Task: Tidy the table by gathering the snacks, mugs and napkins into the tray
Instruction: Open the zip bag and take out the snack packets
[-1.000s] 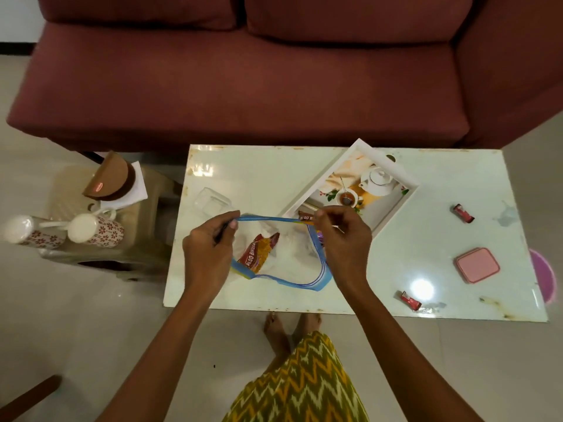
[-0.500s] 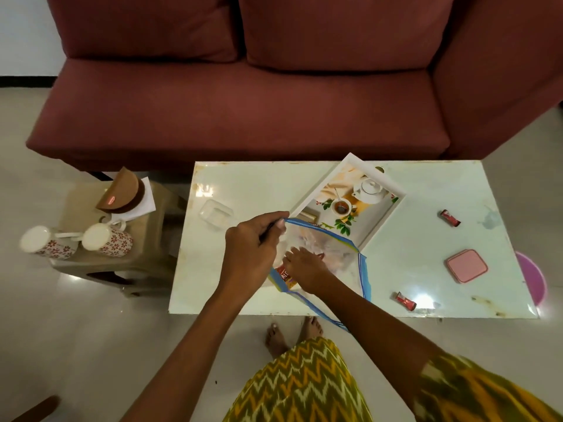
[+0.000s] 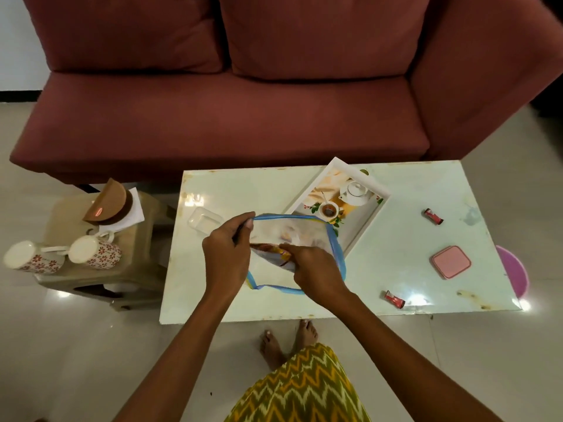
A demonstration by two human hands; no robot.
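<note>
A clear zip bag (image 3: 300,236) with a blue rim hangs open over the white table (image 3: 393,278). My left hand (image 3: 227,254) pinches its rim at the upper left. My right hand (image 3: 313,269) reaches into the bag's mouth and grips an orange-red snack packet (image 3: 271,249) inside it. Just behind the bag lies the white tray (image 3: 362,233) with a printed teapot picture, set at an angle. Two small red candy wrappers (image 3: 433,216) (image 3: 394,299) lie on the table to the right. Two floral mugs (image 3: 94,253) (image 3: 32,260) lie on a side stool at the left.
A pink square lid box (image 3: 451,261) sits near the table's right edge. A clear plastic container (image 3: 204,220) lies left of my hands. The stool (image 3: 76,275) also holds napkins (image 3: 132,213) under a brown holder. A maroon sofa (image 3: 228,111) runs behind the table.
The bag's mouth has been pulled wider and turned toward me. My right hand moved from the bag's rim into the bag and now grips the snack packet.
</note>
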